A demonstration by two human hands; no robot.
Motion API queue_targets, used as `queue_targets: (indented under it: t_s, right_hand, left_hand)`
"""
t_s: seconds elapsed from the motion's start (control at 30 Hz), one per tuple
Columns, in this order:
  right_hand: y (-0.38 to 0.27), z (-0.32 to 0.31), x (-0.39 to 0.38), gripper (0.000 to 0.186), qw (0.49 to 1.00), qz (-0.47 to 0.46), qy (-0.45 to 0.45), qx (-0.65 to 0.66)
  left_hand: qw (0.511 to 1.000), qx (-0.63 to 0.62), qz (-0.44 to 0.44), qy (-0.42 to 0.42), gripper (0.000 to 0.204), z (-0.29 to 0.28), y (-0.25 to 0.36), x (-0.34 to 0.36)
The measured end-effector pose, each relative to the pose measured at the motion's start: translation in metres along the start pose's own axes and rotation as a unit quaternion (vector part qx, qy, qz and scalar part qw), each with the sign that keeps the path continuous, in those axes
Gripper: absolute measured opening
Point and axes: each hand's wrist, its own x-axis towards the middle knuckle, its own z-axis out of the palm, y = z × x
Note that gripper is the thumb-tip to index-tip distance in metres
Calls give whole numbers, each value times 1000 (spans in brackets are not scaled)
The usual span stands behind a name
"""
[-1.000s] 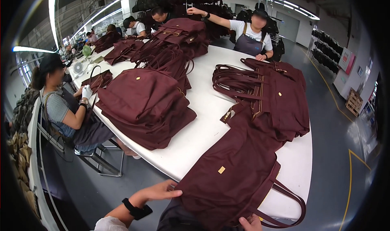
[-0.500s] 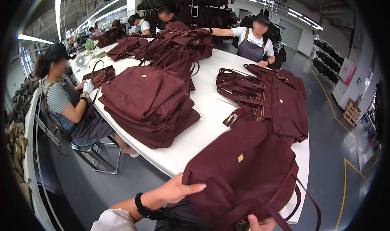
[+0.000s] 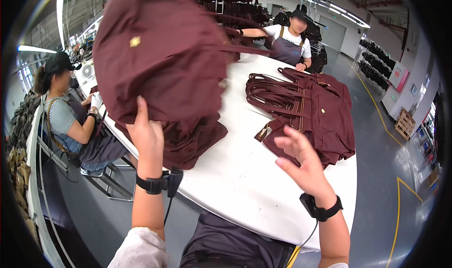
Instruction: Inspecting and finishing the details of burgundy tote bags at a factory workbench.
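Maroon bag in left grip

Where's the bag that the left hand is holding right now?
In the head view, the maroon bag is at the upper left, in the left hand, partly hiding the maroon pile on the white table.

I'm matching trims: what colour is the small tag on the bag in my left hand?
The tag is gold, clearest in the head view.

Maroon bag, small gold tag, aloft, straps rightward
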Motion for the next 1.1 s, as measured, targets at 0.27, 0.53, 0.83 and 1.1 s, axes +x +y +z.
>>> queue_targets:
  t_s: [0.27,0.53,0.83,1.1]
  right_hand:
    - [116,-72,-38,60,935,55,142,-321]
    - [161,-120,-16,73,814,119,166,-544]
    - [180,-119,4,36,686,179,139,-692]
    - [63,-58,-1,33,852,112,76,-506]
  left_hand:
    - [975,-73,-172,120,43,-115,-51,25]
    - [959,-36,-276,62,42,-70,-18,-19]
    - [806,138,-454,-354,48,-26,-24,-136]
    - [737,111,-560,-361,50,-18,-50,-167]
